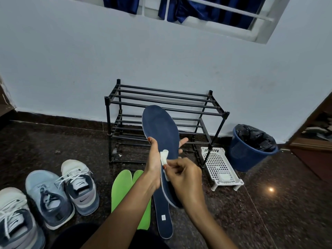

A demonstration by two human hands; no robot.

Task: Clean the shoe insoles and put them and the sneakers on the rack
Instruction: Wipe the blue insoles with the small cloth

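A dark speckled stone floor (269, 212) runs up to a pale wall. Against that wall stands a black tube shoe rack (108, 123), its tiers bare. To its right is a blue bin (240, 153) lined with a black bag, and between them a white perforated tray (219, 166) on short legs. At the left, three sneakers lie side by side: a white-and-grey sneaker (80, 187), a light blue sneaker (48, 198) and a third sneaker (16, 221) cut by the frame edge. Two green insoles (121, 187) lie on the floor, with a navy insole (164, 221) just beside them.

A second navy insole (159, 126) is raised in front of the rack. The left hand (154, 164) has its grip wrapped around its middle, thumb on the near edge. The right hand (181, 175) has its grip pinching a white wipe (164, 156) against the insole's face.
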